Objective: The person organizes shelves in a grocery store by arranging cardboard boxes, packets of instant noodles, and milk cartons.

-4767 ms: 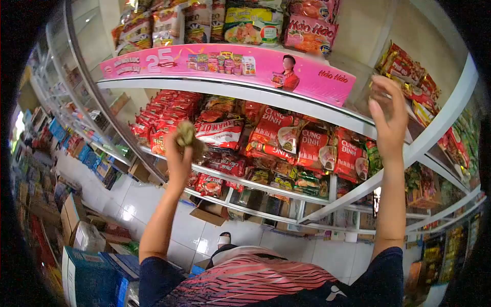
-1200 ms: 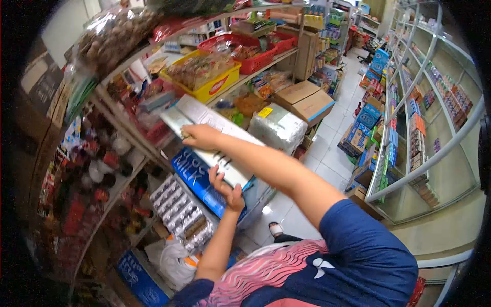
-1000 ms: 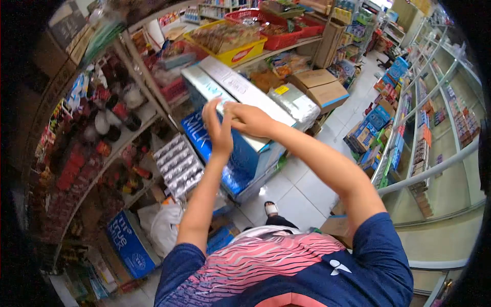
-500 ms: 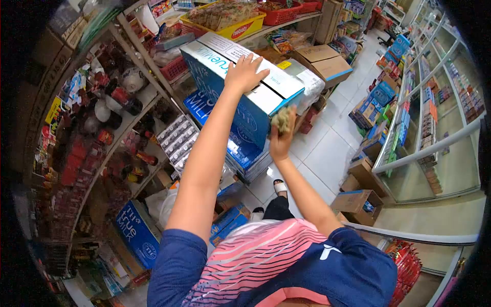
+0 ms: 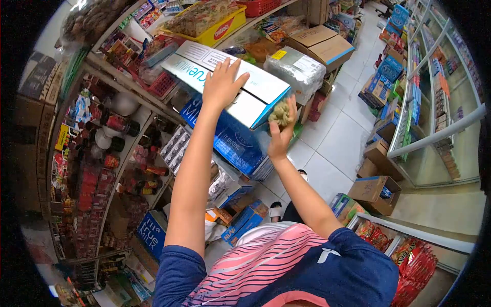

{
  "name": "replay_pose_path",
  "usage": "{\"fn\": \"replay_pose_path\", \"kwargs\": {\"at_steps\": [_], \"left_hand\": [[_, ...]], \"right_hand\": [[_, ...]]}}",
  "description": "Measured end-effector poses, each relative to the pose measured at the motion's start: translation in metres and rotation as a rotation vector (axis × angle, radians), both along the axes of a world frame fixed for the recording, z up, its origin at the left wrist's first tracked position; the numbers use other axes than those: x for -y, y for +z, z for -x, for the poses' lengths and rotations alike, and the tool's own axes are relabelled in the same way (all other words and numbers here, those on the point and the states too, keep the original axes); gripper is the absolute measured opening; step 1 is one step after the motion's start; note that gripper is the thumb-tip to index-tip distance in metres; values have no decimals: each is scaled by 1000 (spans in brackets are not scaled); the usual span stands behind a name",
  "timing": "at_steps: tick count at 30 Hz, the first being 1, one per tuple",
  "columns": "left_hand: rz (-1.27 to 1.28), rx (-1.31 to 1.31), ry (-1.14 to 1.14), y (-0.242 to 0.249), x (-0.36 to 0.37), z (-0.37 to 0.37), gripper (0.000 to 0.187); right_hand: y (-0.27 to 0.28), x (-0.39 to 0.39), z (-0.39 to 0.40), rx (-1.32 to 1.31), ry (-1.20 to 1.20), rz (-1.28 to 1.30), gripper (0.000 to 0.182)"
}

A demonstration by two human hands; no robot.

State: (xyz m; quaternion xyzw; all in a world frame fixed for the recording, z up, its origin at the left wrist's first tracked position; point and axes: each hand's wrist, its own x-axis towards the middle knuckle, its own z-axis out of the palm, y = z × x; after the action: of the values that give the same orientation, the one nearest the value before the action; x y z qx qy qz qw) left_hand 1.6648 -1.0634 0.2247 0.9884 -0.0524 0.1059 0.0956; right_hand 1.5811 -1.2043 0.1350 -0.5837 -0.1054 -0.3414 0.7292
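A milk carton [image 5: 266, 82] with a white top and blue sides sits on a stack by the shelf. My left hand [image 5: 221, 84] lies on its top, fingers spread. At the near right end of the carton is my right hand [image 5: 281, 137], holding a crumpled yellowish-green rag [image 5: 280, 113] against that end, fingers pointing up. Beneath the carton is another blue milk carton [image 5: 238, 148]. A plastic-wrapped bundle [image 5: 302, 71] stands just beyond the upper carton.
A brown cardboard box [image 5: 322, 45] and a yellow basket [image 5: 222, 31] are on the shelf side. Packed shelves [image 5: 87, 189] line the left. Glass cabinets [image 5: 429, 128] and an open box [image 5: 377, 193] stand to the right of the tiled floor [image 5: 327, 138].
The upper carton now shows more of its white top and less of its blue side, and appears further left. Both hands stay on it. The view has shifted too.
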Motion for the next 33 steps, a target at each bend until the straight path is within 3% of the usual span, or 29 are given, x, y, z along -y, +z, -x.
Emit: {"fn": "replay_pose_path", "kwargs": {"at_steps": [4,7,9,12,14,16,18,20,22,24,28,30,33], "left_hand": [[38,29,-18,2,0,1,56],[78,37,-37,11,3,1,52],[128,80,-43,11,5,1,48],[175,40,5,14,10,4,49],[153,-32,58,17,18,15,54],[-18,-187,45,26,39,36,65],[0,-336,43,39,67,55,74],[22,-296,76,35,85,63,78],[-48,-280,147,30,98,60,80],[-118,-261,219,28,100,56,82],[-17,-256,346,27,99,53,84],[91,-190,547,25,99,49,82],[21,-301,586,28,102,41,81]], "right_hand": [[1,20,-30,14,39,-5,42],[-42,25,-42,-456,127,-411,39],[-104,30,-45,-648,217,-535,35],[-144,43,-49,-805,320,-393,32],[-104,54,-62,-791,436,-370,36],[-48,61,-83,-553,709,-225,37],[-3,65,-107,-356,952,-182,39],[16,53,-129,-307,1051,-157,38],[13,43,-146,-248,1151,-127,38],[-24,23,-155,-474,1340,-243,43],[-143,19,-145,-750,1153,-51,45],[-120,28,-143,-655,1100,67,47],[-53,20,-160,-356,1262,-53,52]]}}
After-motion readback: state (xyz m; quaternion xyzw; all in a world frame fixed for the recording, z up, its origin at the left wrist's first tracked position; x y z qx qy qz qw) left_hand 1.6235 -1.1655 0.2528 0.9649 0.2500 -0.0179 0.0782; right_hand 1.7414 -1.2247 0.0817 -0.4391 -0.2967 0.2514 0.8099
